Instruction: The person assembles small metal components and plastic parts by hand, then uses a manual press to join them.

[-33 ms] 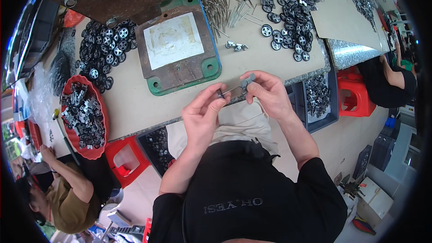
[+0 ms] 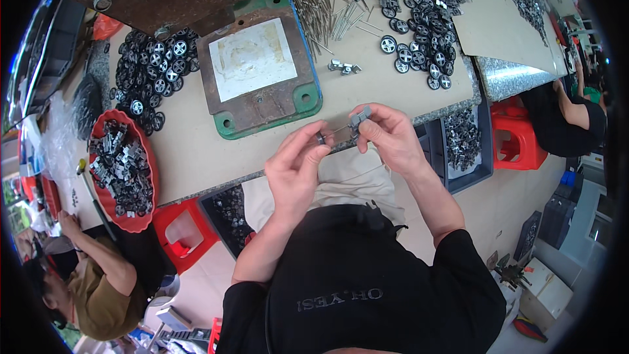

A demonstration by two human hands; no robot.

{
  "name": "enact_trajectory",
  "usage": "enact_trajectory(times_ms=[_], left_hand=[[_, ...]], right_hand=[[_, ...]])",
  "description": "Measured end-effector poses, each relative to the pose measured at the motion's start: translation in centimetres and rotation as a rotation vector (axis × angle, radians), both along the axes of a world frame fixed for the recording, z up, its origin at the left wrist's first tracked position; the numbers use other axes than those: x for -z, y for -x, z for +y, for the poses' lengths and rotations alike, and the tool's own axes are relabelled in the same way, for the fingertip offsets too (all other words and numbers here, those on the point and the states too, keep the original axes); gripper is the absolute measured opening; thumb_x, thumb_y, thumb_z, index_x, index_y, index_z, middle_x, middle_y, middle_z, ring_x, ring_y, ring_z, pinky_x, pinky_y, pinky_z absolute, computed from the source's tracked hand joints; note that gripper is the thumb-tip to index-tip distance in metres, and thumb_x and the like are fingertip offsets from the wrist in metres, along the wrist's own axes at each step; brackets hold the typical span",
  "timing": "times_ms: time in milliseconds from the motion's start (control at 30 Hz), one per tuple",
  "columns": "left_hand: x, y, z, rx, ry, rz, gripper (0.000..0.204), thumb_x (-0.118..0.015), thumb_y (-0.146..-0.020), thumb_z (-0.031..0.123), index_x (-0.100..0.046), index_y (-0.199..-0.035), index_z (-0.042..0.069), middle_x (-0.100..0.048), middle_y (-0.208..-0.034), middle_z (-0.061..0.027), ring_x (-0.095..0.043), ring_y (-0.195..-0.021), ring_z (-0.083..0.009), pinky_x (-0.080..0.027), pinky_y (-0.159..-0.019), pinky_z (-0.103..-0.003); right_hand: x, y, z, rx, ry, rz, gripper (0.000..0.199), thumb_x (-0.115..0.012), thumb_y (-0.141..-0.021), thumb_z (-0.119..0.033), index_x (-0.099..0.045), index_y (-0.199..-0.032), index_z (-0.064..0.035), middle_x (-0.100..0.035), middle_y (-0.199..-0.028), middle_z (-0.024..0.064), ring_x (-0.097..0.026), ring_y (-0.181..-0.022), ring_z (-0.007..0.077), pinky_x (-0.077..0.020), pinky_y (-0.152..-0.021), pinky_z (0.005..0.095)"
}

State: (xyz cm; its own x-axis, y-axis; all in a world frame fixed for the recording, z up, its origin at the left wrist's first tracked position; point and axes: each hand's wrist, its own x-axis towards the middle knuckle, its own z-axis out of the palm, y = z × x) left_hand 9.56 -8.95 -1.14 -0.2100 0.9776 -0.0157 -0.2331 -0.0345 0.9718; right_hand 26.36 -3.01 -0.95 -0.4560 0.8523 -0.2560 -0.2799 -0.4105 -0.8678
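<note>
Above my lap, close to the table's front edge, both hands work on one small assembly. My left hand (image 2: 291, 174) pinches a small dark wheel (image 2: 320, 138) between thumb and fingertips. A thin metal axle (image 2: 339, 130) runs from that wheel toward the right. At its other end, my right hand (image 2: 395, 141) grips a grey plastic chassis piece (image 2: 359, 120) between thumb and forefinger. How far the axle goes into the piece is hidden by the fingers. Beyond my hands, another small chassis piece (image 2: 344, 67) lies by itself on the table.
A press with a green-edged base (image 2: 306, 97) stands ahead. Black wheels lie in a left pile (image 2: 157, 65) and a right pile (image 2: 432, 52). Metal axles (image 2: 311, 16) are heaped behind. A red basket (image 2: 149, 187) holds grey parts. Co-workers sit on both sides.
My left hand and the wheel in it have shifted and turned very slightly. The right hand stays where it was with the chassis piece.
</note>
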Motion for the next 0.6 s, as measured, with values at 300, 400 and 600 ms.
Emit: enact_trajectory(times_ms=[300, 400, 600], left_hand=[[-0.2, 0.1, -0.1, -0.044, -0.184, 0.457, 0.028, -0.060, -0.079, -0.004, -0.059, -0.107, -0.003, -0.063, -0.096, -0.0119, -0.061, -0.081, -0.0136, -0.049, -0.068, -0.023], [-0.6, 0.0, 0.0, -0.014, -0.084, 0.327, 0.029, -0.060, -0.079, -0.004, -0.058, -0.108, -0.004, -0.063, -0.097, -0.0122, -0.062, -0.081, -0.0134, -0.049, -0.066, -0.024], [0.1, -0.1, 0.2, -0.038, -0.020, 0.032, 0.028, -0.061, -0.079, -0.004, -0.060, -0.107, -0.003, -0.062, -0.098, -0.0111, -0.062, -0.083, -0.0140, -0.049, -0.069, -0.024]], right_hand=[[0.3, -0.2, -0.1, -0.041, 0.010, 0.031, 0.018, -0.056, -0.087, -0.009, -0.054, -0.099, 0.0034, -0.056, -0.086, 0.0083, -0.054, -0.071, 0.0120, -0.0444, -0.059, 0.0239], [0.4, 0.1, -0.2, -0.050, 0.066, 0.157, 0.015, -0.053, -0.088, -0.008, -0.056, -0.099, 0.0021, -0.058, -0.083, 0.0049, -0.054, -0.065, 0.0108, -0.0438, -0.059, 0.0228], [-0.4, 0.4, -0.2, 0.050, -0.139, -0.097, 0.016, -0.055, -0.087, -0.007, -0.056, -0.100, 0.0027, -0.058, -0.086, 0.0060, -0.054, -0.067, 0.0100, -0.0450, -0.062, 0.0223]])
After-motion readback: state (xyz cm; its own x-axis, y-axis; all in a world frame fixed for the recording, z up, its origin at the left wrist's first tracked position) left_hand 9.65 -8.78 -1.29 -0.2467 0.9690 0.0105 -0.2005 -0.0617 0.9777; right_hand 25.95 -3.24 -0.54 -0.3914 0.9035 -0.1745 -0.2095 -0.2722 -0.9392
